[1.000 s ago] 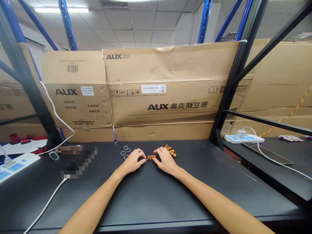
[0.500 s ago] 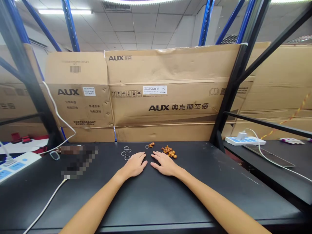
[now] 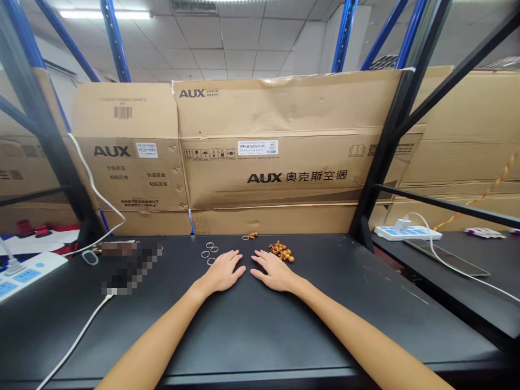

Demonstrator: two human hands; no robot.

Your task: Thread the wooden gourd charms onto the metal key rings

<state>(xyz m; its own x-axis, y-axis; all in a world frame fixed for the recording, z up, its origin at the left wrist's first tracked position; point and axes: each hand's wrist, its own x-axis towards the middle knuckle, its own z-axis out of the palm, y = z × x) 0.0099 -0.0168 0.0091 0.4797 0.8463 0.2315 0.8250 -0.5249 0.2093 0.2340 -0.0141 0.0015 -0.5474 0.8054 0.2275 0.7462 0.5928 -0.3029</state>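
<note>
My left hand (image 3: 224, 271) lies flat on the black table (image 3: 252, 336), fingers stretched out and holding nothing. Just beyond and to its left are several thin metal rings (image 3: 205, 254), one partly beside the fingers. My right hand (image 3: 275, 272) also rests flat with spread fingers and no object in it. A cluster of brown, glossy beaded pieces (image 3: 286, 253) sits right behind my right hand. Farther back, between the two hands, a small brown beaded piece (image 3: 253, 235) lies with a metal ring (image 3: 245, 238) at its left end.
Cardboard panels (image 3: 264, 195) stand along the back edge. A white power strip (image 3: 28, 276), a cable (image 3: 77, 344) and a blurred dark object (image 3: 130, 268) are on the left. Black posts (image 3: 376, 146) rise at the right, with another power strip (image 3: 406, 233) and a tablet-like device (image 3: 447, 258) beyond.
</note>
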